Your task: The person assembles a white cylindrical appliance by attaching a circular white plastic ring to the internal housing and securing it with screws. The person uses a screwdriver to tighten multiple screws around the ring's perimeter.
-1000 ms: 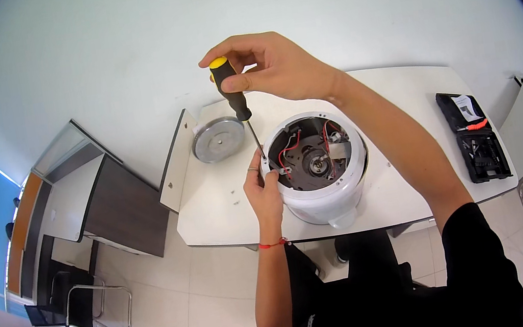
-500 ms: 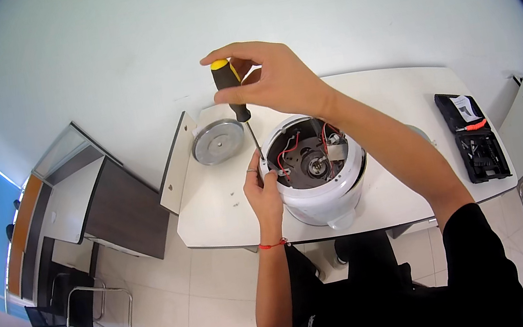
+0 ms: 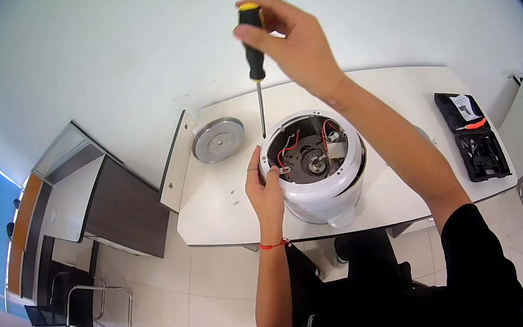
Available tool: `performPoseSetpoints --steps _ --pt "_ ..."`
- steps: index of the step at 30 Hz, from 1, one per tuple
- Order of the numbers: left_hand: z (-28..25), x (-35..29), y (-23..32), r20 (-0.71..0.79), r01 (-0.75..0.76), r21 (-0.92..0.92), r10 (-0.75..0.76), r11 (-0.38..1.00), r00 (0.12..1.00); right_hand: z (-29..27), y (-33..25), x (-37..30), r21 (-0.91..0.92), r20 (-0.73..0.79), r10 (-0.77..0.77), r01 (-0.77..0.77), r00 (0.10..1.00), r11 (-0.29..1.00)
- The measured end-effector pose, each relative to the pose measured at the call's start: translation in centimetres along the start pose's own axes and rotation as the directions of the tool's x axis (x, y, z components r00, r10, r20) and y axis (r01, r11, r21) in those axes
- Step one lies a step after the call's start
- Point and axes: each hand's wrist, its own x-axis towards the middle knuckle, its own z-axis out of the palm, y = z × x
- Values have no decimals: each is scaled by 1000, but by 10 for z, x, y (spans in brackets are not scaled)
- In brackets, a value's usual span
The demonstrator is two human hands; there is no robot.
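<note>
A black and yellow screwdriver (image 3: 253, 48) is gripped by its handle in my right hand (image 3: 300, 41), raised over the far side of the table. Its shaft points down, the tip just above the left rim of a white round appliance housing (image 3: 322, 198), which looks like a rice cooker body. The housing's top is uncovered, and red wires (image 3: 288, 150) and metal parts show inside. My left hand (image 3: 264, 187) is closed on the left rim of the housing, thumb at the inner edge and fingers outside.
A round metal plate (image 3: 219, 141) lies at the table's back left. Small loose pieces (image 3: 235, 197) lie left of the housing. An open black tool case (image 3: 473, 137) with an orange-handled item sits at the right end of the white table (image 3: 411, 198). A low panel (image 3: 177, 163) stands along the left edge.
My right hand has lifted the screwdriver up and slightly right, so its tip has left the housing's rim. My left hand stays at the rim, nearly unmoved.
</note>
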Motion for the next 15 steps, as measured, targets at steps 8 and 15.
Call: performPoseSetpoints --steps 8,15 --pt "-5 -1 4 51 -21 -66 24 998 998 -72 -34 -19 -328 38 73 -56 997 943" --pt "33 1 70 194 -471 580 449 665 872 -114 -13 -75 -840 122 518 -190 846 508"
